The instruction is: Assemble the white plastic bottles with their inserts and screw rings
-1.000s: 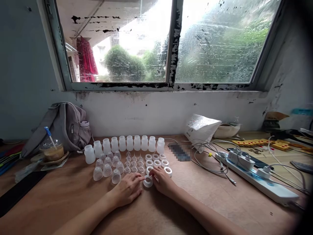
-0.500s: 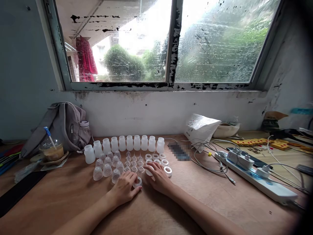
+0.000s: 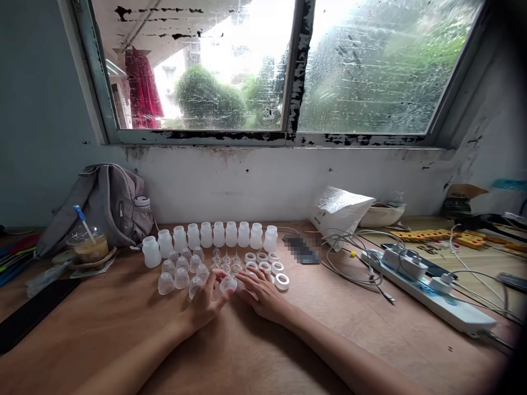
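Note:
My left hand (image 3: pixel 206 300) has its thumb and fingers around a clear round piece (image 3: pixel 228 284) that stands on the table. My right hand (image 3: pixel 263 293) lies with fingers spread beside that piece, its fingertips near the white rings (image 3: pixel 282 282). Behind my hands are small clear nipple-shaped pieces (image 3: pixel 226 259) in short rows. Several translucent domed caps (image 3: pixel 166 283) stand to the left. A row of frosted bottles (image 3: pixel 206 235) lines the back of the table.
Left on the wooden table (image 3: pixel 102 323) are a grey backpack (image 3: pixel 111 206), a drink cup (image 3: pixel 88 247) and a black flat object (image 3: pixel 37 312). To the right lie a white bag (image 3: pixel 340 211), tangled cables (image 3: pixel 349 263) and a power strip (image 3: pixel 457 312).
My left hand has opened wider around the round piece, which now shows as a clear domed shape. My right hand has shifted slightly left. The camera view has moved slightly.

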`<state>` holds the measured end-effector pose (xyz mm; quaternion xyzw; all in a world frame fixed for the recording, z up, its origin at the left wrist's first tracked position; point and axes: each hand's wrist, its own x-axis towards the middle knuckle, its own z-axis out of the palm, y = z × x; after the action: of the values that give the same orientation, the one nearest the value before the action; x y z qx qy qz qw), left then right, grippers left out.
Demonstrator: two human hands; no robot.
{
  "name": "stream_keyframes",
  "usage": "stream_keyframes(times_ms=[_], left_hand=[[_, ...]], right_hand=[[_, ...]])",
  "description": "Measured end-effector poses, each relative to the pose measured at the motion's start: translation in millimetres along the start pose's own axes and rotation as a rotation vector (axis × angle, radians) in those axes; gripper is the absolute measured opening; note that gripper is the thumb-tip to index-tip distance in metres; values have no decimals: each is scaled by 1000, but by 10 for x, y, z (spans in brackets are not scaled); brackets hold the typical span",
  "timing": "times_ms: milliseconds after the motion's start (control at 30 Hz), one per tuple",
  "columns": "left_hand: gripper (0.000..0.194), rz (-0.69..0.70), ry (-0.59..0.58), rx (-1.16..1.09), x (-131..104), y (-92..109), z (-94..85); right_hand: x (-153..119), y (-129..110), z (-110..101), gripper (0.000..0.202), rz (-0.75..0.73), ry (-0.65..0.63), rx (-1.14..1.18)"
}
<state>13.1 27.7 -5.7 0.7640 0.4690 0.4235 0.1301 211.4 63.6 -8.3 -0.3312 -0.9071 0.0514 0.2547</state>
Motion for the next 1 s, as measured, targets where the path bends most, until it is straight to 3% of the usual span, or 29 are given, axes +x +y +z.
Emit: stream_keyframes(times_ms=[100, 200, 367, 600, 700, 800, 1000], left_hand=[[29, -43, 37, -44, 4, -3, -16], [34, -37, -6, -41, 16, -13, -13], [35, 53, -149, 3, 49, -61, 45], [43, 93, -315, 172, 51, -130, 126], [45, 101, -295, 169, 55, -95, 124], [30, 71, -235, 119, 71, -38, 107], [25, -151, -147, -113, 79, 29, 137]], right_hand=[[-52, -116, -84, 36, -112, -62, 69], [-82, -126, -77, 38, -161, -51, 124], [-64, 46, 39, 40, -35, 180, 172], [-60, 97, 130, 37, 0, 184, 157], [-58, 84, 155, 36, 7, 171, 156], [-59, 71, 136, 37, 27, 153, 162], [-82, -46, 44, 44, -61, 91, 249]])
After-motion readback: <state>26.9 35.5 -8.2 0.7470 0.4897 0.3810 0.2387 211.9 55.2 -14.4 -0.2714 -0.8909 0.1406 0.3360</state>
